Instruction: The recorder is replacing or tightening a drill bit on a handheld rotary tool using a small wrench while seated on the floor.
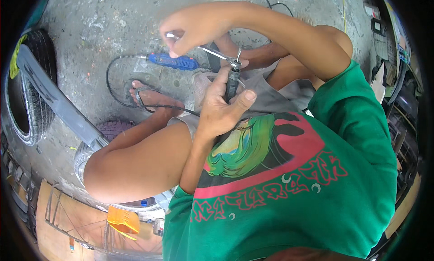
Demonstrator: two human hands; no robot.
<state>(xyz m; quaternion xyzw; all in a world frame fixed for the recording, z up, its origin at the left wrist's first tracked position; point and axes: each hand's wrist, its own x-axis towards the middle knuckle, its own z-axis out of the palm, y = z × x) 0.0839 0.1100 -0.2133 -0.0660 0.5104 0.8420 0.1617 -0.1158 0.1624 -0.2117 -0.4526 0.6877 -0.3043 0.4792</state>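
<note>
1. Silver metal wrench, long and slim: the right hand is clamped on its left end, and its other end meets the top of the held tool. Best, I judge, to seat its head squarely and press smoothly, so that it does not slip.
2. Left hand: clamped around the black cylindrical hand tool, which it holds in front of the grey cloth shorts. A firm grip should resist the twist, with the thumb clear of the wrench's sweep.
3. Thin metal bit: sticks up from the tool's top beside the wrench head, so knuckles should give it room.
4. Around the work, from the left: a black rubber tyre, a long grey curved panel lying across it, and a bright orange plastic piece, all well apart from the hands.
5. Black flexible cable: loops from the blue elongated power tool past the sandalled foot toward the left wrist; it could snag or tug.
6. Far right: a small black square case among jumbled clutter, out of the way.
</note>
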